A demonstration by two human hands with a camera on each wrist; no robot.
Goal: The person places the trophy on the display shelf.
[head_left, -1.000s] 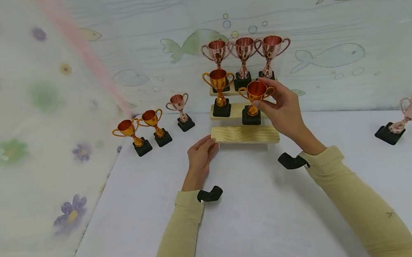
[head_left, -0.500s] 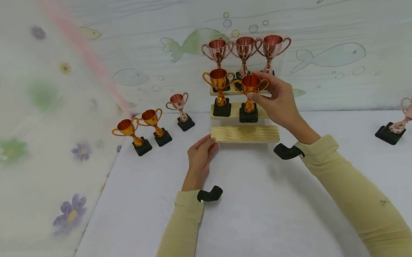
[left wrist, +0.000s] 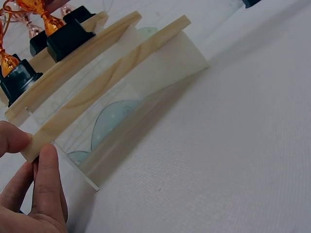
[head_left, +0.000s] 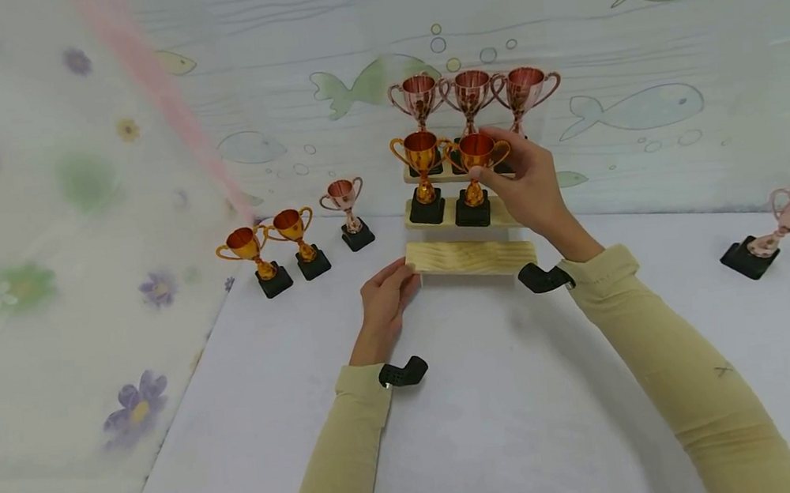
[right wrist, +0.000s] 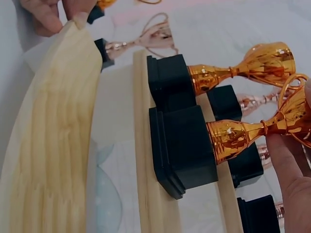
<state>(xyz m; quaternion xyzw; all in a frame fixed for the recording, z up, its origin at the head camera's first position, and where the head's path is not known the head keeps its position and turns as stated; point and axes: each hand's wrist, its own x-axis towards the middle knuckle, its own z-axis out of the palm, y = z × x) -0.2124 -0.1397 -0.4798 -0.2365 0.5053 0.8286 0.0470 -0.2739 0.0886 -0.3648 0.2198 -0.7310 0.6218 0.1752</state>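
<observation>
A gold trophy (head_left: pixel 475 151) on a black base is gripped at its cup by my right hand (head_left: pixel 528 182). Its base (right wrist: pixel 187 150) overlaps the middle step of the wooden tiered stand (head_left: pixel 471 257), right beside another gold trophy (head_left: pixel 422 156) on that step. Three rose-gold trophies (head_left: pixel 419 97) line the top step behind. My left hand (head_left: pixel 385 303) pinches the left end of the stand's bottom step, thumb above and fingers beneath, as the left wrist view shows. Clear panels (left wrist: pixel 170 63) hold up the steps.
Left of the stand, two gold trophies (head_left: pixel 245 249) and a small rose-gold trophy (head_left: pixel 346 203) stand on the white table (head_left: pixel 468 414). Another rose-gold trophy (head_left: pixel 786 229) is far right. A patterned curtain (head_left: pixel 261 45) hangs behind.
My right hand has moved the gold trophy left and back along the middle step, up beside the other gold one. My left hand has stayed on the bottom step's end.
</observation>
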